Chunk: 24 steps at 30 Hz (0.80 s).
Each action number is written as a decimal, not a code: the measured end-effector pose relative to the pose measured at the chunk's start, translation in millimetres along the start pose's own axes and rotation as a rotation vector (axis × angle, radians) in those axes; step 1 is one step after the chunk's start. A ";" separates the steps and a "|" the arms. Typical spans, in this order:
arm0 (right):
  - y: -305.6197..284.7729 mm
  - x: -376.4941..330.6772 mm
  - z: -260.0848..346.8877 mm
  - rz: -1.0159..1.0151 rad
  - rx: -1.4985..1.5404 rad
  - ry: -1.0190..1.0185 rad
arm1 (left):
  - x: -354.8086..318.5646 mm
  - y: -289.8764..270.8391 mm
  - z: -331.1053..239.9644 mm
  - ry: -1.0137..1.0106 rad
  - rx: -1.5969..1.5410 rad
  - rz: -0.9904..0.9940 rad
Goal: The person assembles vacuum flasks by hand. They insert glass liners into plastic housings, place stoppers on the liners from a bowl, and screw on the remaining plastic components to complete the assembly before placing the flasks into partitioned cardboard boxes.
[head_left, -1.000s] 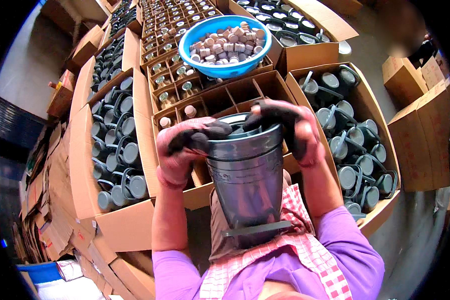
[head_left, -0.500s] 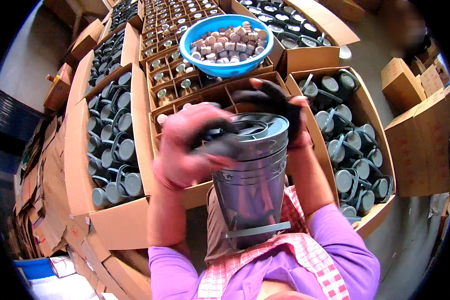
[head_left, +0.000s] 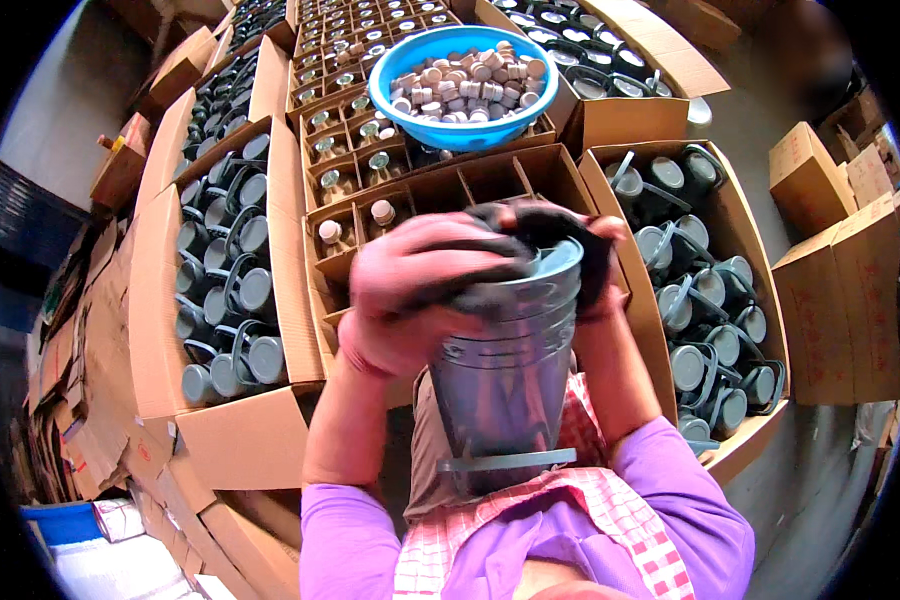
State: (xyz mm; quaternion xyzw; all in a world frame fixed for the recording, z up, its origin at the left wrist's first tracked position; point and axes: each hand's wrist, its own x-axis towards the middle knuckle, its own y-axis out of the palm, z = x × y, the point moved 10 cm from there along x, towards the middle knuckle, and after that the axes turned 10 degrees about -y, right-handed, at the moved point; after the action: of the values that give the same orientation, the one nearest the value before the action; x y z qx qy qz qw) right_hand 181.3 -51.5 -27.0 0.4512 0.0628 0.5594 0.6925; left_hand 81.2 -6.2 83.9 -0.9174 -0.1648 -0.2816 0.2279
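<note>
A dark grey, glossy plastic container (head_left: 500, 385), tapered and with raised bands near its wide top, stands upright before my chest. A flat grey strip (head_left: 507, 460) crosses its narrow lower end. My left hand (head_left: 435, 275), in a pink and black glove and blurred, closes over the left side of the rim. On the right, my gloved right hand (head_left: 595, 255) wraps the rim's far side. Between them a bit of the grey-blue top (head_left: 558, 258) shows; the rest is hidden. Just beyond my hands, a divided carton (head_left: 440, 200) holds a few capped glass bottles (head_left: 382, 212).
A blue basin (head_left: 460, 135) full of pale stoppers (head_left: 470, 85) rests on the bottle cartons. Cartons of grey-lidded containers with handles flank me at left (head_left: 235, 435) and right (head_left: 765, 425). Flattened cardboard (head_left: 100, 370) lies left; closed boxes (head_left: 835, 290) stand right.
My hands have closed in over the container's top, covering most of it. My left hand has moved right and my right fingers have come down. Two capped bottles now show beyond my left hand.
</note>
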 end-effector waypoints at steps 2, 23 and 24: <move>22.9 -0.6 39.1 0.179 -0.640 -0.140 | -18.6 -18.5 22.4 0.041 -0.060 -0.054; 42.7 -283.0 16.6 0.474 -1.900 -0.045 | -296.6 108.6 200.2 -1.183 -1.359 -0.819; 49.1 -282.1 22.0 0.463 -1.940 -0.142 | -273.8 114.2 194.3 -1.204 -1.313 -0.759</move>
State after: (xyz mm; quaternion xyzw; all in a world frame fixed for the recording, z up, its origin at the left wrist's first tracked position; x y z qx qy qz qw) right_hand 55.7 -299.9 -97.8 -0.2756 -0.5520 0.4614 0.6375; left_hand 0.6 -50.7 -258.6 -0.7385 -0.3490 0.1446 -0.5585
